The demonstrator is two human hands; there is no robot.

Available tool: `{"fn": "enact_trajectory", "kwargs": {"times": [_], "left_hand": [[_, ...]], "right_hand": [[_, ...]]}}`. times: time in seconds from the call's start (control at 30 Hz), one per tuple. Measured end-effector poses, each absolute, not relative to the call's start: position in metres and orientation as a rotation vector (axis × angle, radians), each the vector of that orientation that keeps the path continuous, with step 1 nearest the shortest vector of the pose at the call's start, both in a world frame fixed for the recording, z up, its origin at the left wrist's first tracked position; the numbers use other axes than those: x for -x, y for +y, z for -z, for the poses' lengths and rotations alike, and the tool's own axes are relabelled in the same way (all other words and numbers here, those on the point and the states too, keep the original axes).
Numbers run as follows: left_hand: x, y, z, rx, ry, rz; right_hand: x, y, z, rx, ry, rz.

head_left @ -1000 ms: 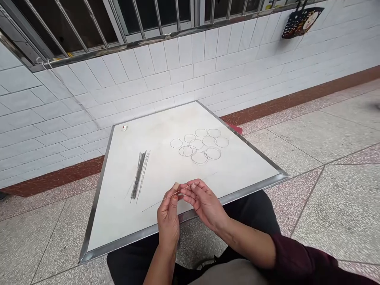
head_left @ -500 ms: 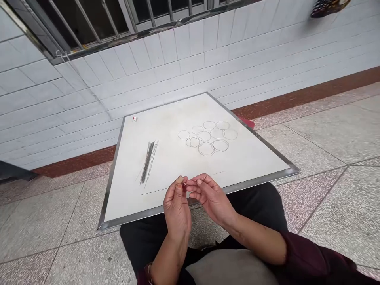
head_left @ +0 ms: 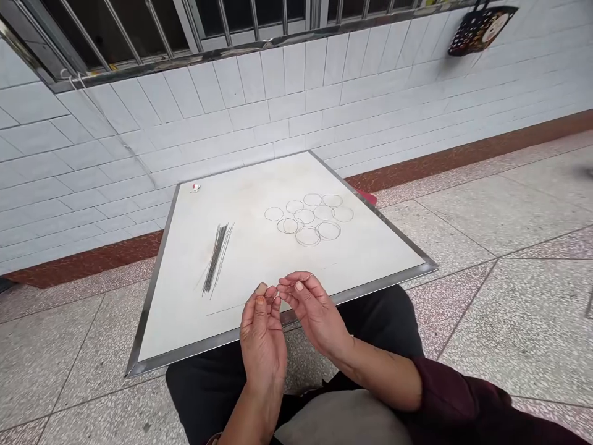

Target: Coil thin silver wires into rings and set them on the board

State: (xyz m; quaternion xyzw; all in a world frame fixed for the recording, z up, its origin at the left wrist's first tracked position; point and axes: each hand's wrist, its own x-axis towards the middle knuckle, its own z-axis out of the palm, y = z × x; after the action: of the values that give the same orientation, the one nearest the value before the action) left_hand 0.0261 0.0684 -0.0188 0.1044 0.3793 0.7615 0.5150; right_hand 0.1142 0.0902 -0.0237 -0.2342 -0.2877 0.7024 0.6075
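Note:
A white board with a metal frame (head_left: 152,296) rests on my lap. My left hand (head_left: 262,334) and my right hand (head_left: 315,312) meet over its near edge, both pinching one thin wire (head_left: 283,289) that curves into a small loop between the fingertips. A bundle of straight dark wires (head_left: 217,258) lies on the board's left side. Several finished wire rings (head_left: 306,218) lie in a cluster toward the far right. One single straight wire (head_left: 222,309) lies on the board just left of my left hand.
A small white and red object (head_left: 195,187) sits at the board's far left corner. A white tiled wall (head_left: 287,93) with a barred window rises behind. A dark patterned bag (head_left: 479,28) hangs at upper right. Speckled floor tiles (head_left: 509,210) surround me.
The wire between my fingers was nearly straight a second ago; now it curls into a small loop. My hands stay close together over the near edge. The camera shifted a little.

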Motion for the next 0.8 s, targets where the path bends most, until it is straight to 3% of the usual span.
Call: {"fn": "enact_trajectory", "kwargs": {"times": [0.8], "left_hand": [[-0.018, 0.072, 0.014, -0.123, 0.904, -1.855]], "right_hand": [[-0.109, 0.093, 0.026, 0.479, -0.533, -1.673]]}}
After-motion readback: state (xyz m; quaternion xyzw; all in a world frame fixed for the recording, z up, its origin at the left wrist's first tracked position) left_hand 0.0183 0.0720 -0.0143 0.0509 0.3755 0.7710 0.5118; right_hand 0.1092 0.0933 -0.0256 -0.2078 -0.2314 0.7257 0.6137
